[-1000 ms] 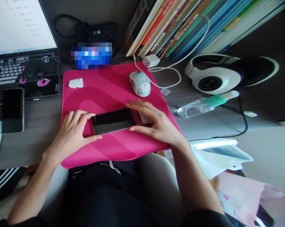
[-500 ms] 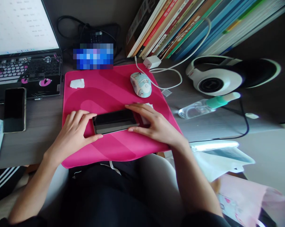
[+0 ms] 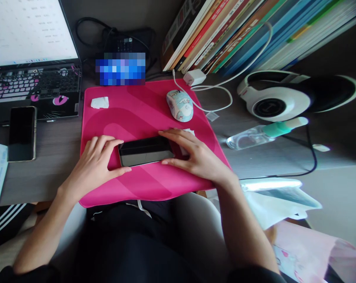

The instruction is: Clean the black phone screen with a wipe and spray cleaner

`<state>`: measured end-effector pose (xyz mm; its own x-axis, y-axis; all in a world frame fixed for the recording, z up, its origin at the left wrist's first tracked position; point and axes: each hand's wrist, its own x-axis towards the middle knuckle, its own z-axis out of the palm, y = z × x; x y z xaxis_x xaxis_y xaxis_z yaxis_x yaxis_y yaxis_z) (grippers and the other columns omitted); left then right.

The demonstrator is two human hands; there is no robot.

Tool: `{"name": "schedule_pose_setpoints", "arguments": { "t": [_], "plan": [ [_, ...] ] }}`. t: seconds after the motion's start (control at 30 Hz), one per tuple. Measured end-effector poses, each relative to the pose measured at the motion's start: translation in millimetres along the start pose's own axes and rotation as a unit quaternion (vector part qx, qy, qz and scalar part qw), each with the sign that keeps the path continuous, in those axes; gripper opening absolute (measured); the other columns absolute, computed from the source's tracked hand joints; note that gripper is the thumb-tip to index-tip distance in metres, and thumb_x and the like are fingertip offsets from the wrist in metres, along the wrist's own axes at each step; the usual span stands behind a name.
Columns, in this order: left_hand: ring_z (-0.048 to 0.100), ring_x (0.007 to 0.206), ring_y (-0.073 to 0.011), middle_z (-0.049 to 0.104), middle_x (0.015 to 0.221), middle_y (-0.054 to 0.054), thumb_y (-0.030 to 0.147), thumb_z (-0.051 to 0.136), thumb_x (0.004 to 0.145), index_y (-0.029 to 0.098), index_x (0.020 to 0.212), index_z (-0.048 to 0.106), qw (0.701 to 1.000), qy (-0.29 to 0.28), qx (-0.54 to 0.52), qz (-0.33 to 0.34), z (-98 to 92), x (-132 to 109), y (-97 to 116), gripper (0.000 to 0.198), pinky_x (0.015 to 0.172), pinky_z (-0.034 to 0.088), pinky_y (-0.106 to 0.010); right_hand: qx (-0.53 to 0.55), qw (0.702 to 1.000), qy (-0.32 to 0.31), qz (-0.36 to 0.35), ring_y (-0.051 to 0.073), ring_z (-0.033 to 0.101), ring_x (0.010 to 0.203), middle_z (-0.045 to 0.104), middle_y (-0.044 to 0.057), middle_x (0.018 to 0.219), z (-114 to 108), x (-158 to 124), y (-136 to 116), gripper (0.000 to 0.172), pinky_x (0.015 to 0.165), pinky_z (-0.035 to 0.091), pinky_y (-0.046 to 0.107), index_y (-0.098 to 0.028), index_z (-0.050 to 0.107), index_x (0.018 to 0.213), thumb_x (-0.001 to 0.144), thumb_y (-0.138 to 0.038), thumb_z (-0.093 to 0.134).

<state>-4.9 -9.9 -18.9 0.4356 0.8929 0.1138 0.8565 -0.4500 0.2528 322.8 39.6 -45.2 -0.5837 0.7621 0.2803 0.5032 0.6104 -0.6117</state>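
Observation:
A smartphone (image 3: 145, 151) with a dark, glossy screen lies face up and lengthwise on a pink desk mat (image 3: 127, 98). At its left end, my left hand (image 3: 96, 157) holds the corners between thumb and index finger, the other fingers curled behind. My right hand (image 3: 192, 151) grips the opposite end, fingertips on the far edge and thumb on the near edge. Beneath and behind the right hand, a white piece of paper (image 3: 190, 132) is partly hidden. Beyond the phone sits a light-blue patterned computer mouse (image 3: 180, 106).
On the left are a laptop (image 3: 33, 90) and a second phone (image 3: 22, 133). A crumpled white tissue (image 3: 100, 102) lies on the mat. To the right are a white charger (image 3: 194, 77) with cable, headphones (image 3: 272, 100) and a clear bottle (image 3: 251, 135). Books (image 3: 225, 35) stand behind.
The whole view has shifted slightly, so the scene appears a little further right. Both hands keep the same hold on the phone, which stays put on the mat.

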Motion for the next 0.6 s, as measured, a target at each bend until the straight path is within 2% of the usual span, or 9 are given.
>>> {"name": "schedule_pose_setpoints", "arguments": {
  "t": [0.6],
  "plan": [
    [0.056, 0.127, -0.0367, 0.056, 0.139, -0.015, 0.065, 0.067, 0.097, 0.023, 0.147, 0.050, 1.000, 0.004, -0.015, -0.012, -0.7, 0.0, 2.0, 0.067, 0.114, 0.046, -0.058, -0.009, 1.000, -0.006, -0.007, 0.035, 0.058, 0.144, 0.062, 0.012, 0.156, 1.7, 0.6, 1.2, 0.072, 0.123, 0.046, 0.060, -0.034, 0.047, 0.163, 0.099, -0.055, 0.072]
  ]
}}
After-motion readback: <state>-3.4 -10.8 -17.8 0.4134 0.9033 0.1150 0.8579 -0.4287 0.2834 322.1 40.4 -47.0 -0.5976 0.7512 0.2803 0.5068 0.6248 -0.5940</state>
